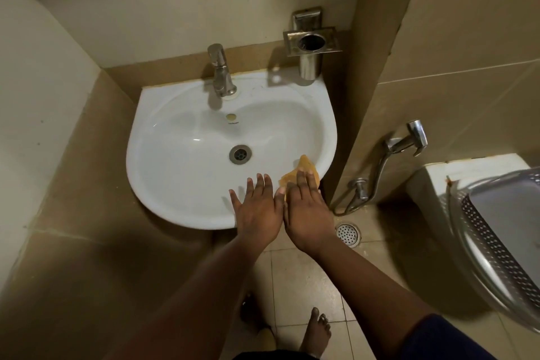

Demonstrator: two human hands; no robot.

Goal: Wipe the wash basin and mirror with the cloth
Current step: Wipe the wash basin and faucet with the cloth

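We see 2 bare hands laid flat on the near right rim of the white wash basin (175, 184). The right hand (306, 207) presses palm-down on the orange cloth (304, 168), fingers spread, not clenched; the cloth sticks out beyond the fingertips onto the basin's right inner slope. The left hand (258, 207) lies open and empty just beside it on the front rim, thumbs nearly touching. The drain (240, 154) sits at the bowl's centre, the tap (220, 73) at the back edge, and a steel holder (309, 47) above the back right corner.
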